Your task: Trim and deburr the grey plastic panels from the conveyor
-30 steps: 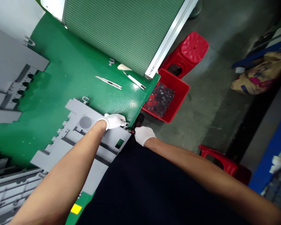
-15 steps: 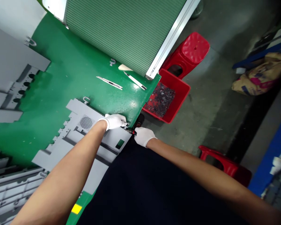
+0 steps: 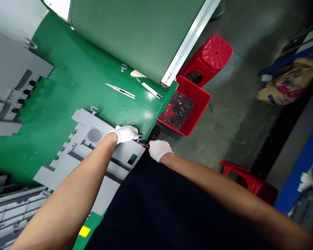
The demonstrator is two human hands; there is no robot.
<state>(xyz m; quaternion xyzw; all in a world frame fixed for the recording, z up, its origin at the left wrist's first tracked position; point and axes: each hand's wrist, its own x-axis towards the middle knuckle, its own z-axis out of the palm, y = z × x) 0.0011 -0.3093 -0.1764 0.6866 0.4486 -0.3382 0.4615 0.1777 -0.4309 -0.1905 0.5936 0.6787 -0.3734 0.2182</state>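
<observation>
A grey plastic panel (image 3: 104, 152) with a round-cornered mesh and a square cutout lies on the green table (image 3: 75, 80) in front of me. My left hand (image 3: 127, 134), in a white glove, is closed at the panel's upper right corner, on a small part too hidden to name. Just to the right, beyond the table edge, my gloved right hand (image 3: 159, 150) is wrapped round a dark tool with a red band (image 3: 147, 146). The tool's tip points left at the panel's corner, close to my left fingertips.
Two white-handled knives (image 3: 121, 91) lie near a green ribbed conveyor (image 3: 135, 34). Below the table edge stand a red bin (image 3: 201, 104) of small dark pieces and a red stool (image 3: 217, 52). More grey panels (image 3: 13, 66) are at the left.
The whole view has shifted slightly, so things appear a little further left and up. Both hands keep the same hold at the panel's corner.
</observation>
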